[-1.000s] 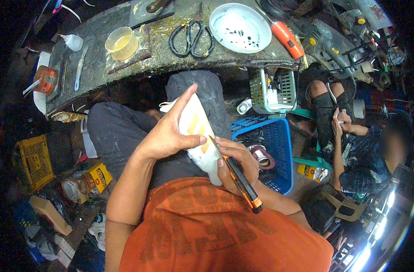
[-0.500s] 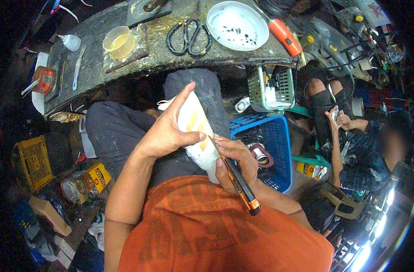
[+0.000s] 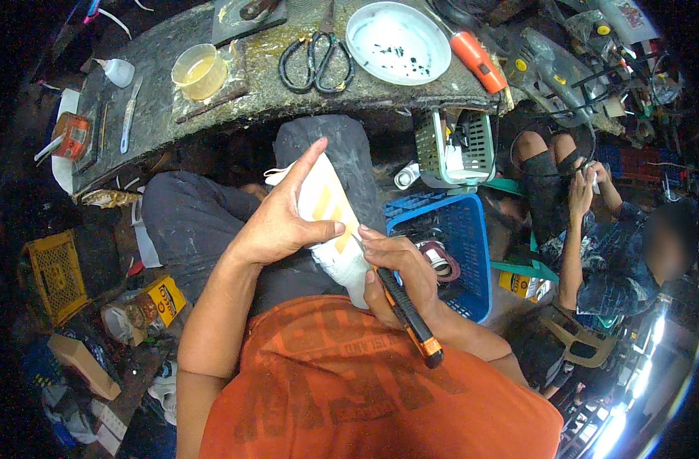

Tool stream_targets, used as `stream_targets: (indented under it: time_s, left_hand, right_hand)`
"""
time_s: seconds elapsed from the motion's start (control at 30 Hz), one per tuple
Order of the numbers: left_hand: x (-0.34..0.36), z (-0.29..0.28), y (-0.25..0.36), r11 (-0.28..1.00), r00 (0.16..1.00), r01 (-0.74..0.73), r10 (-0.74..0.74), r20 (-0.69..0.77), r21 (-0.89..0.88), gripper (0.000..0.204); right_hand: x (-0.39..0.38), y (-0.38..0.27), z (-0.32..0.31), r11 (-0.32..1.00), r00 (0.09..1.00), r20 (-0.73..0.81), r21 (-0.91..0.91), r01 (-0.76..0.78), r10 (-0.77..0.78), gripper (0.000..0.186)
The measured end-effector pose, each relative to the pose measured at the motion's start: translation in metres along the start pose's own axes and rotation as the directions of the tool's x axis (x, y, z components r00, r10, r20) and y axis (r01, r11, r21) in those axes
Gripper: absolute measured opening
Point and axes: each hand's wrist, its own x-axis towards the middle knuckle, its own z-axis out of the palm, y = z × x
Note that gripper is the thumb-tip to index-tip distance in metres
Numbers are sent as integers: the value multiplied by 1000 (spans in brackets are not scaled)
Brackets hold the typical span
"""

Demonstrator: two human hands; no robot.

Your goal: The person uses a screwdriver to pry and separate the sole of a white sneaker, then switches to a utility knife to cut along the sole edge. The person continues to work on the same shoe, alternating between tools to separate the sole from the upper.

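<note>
A white shoe upper (image 3: 328,200) with pale yellow stripes lies over my lap, tapering to a white lower end near my shirt. Gripping its left side is my left hand (image 3: 284,222), the thumb pressed across the striped face and the index finger stretched along the far edge. My right hand (image 3: 399,268) is closed around a black and orange utility knife (image 3: 411,317). The knife's butt points toward me, and its front end meets the upper's right edge just beside my left thumb. My fingers partly hide the blade and the contact spot.
On the bench ahead are scissors (image 3: 316,65), a white bowl (image 3: 399,43) with dark bits, a yellowish tub (image 3: 199,73) and an orange-handled tool (image 3: 478,61). A blue basket (image 3: 472,260) and a green-grey basket (image 3: 450,180) stand right. A co-worker (image 3: 609,252) sits far right.
My hands, the upper and the knife have hardly moved; the knife front has shifted very slightly. At the right, the co-worker's hands have risen and moved a little to the right.
</note>
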Motion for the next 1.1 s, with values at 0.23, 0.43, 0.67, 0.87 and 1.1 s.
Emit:
stream_targets:
  time_s: [0.23,0.43,0.67,0.87,1.1]
  left_hand:
    - [0,0,1,998,997,-65,66,-28,17,119]
    - [-21,11,9,986,986,27,-54,-161,-165,119]
    - [-57,7,26,595,671,-467,720,-176,654,111]
    - [-73,29,0,421,568,-767,797,207,485,137]
    - [-111,35,-17,882,885,-437,456,-88,175,132]
  right_hand:
    - [-3,4,1,997,999,-52,78,-2,6,27]
    - [-6,-8,-10,955,951,-213,244,-169,223,29]
    - [18,-7,-9,552,802,-327,834,-5,500,35]
    - [22,1,-11,326,744,-243,945,36,622,34]
    - [-5,-12,18,419,728,-216,902,-107,651,38]
